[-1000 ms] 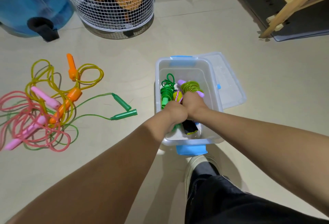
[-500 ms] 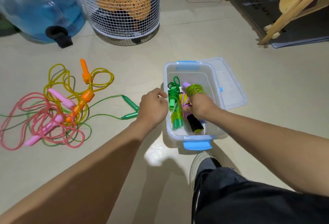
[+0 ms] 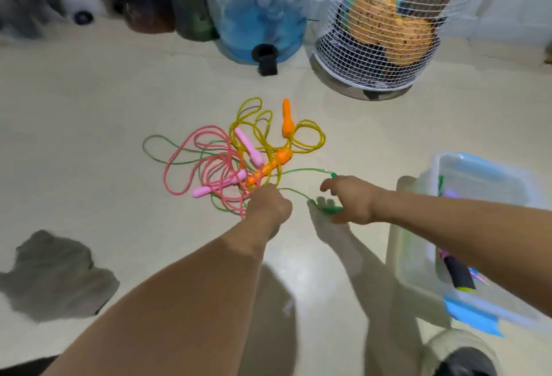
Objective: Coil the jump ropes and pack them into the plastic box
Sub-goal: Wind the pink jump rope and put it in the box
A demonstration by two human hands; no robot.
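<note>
A tangle of loose jump ropes lies on the floor: a pink rope [image 3: 191, 160], a yellow rope with orange handles [image 3: 270, 166], and a green rope [image 3: 301, 170]. My left hand [image 3: 270, 207] is curled at the tangle's near edge, right by the green cord, and its fingers are hidden. Spread over the green rope's handles [image 3: 328, 210], my right hand [image 3: 352, 199] has its fingers loose. The clear plastic box [image 3: 415, 262] with blue latches stands at the right, blurred, with coiled ropes and a black handle [image 3: 460, 275] inside.
A white wire basket [image 3: 376, 56] and a blue water jug [image 3: 260, 14] stand against the far wall. A grey cloth [image 3: 56, 277] lies on the floor at the left. My shoe [image 3: 460, 357] shows at the bottom right.
Both hands have left the box and moved left to the loose ropes. My head has turned left, so the box now sits at the right edge.
</note>
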